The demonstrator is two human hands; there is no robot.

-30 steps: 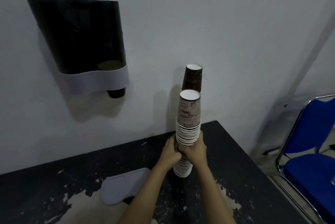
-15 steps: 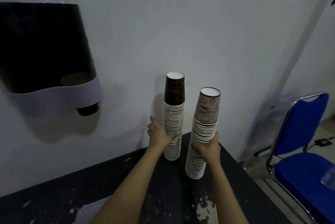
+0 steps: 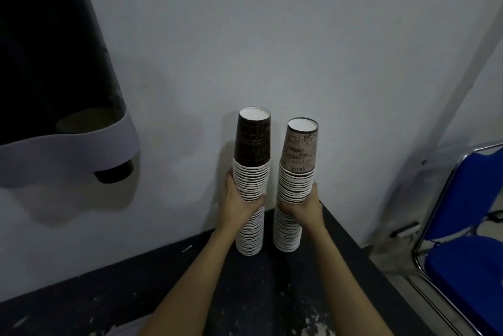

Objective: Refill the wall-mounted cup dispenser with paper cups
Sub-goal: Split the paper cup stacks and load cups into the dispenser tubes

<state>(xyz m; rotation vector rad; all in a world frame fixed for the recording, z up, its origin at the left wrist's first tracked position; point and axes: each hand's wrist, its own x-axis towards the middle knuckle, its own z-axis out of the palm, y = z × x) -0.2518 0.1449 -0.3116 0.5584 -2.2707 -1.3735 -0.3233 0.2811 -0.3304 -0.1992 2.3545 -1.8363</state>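
Two tall stacks of upside-down paper cups stand side by side on the black table (image 3: 313,289) against the wall. My left hand (image 3: 239,203) grips the left stack (image 3: 251,172), topped by a dark brown cup, at mid height. My right hand (image 3: 304,207) grips the right stack (image 3: 296,177), topped by a light brown printed cup, also at mid height. The wall-mounted dispenser (image 3: 54,77), with a black body and grey lower band, hangs at the upper left; a dark cup bottom (image 3: 114,172) pokes out beneath it.
A blue folding chair (image 3: 468,240) with a metal frame stands to the right of the table. The table's right edge runs diagonally close to the right stack. The tabletop has worn, chipped paint near me.
My left hand has closed around the left stack, where before its fingers were spread beside it. The right stack now stands upright next to the left one. The view has moved closer.
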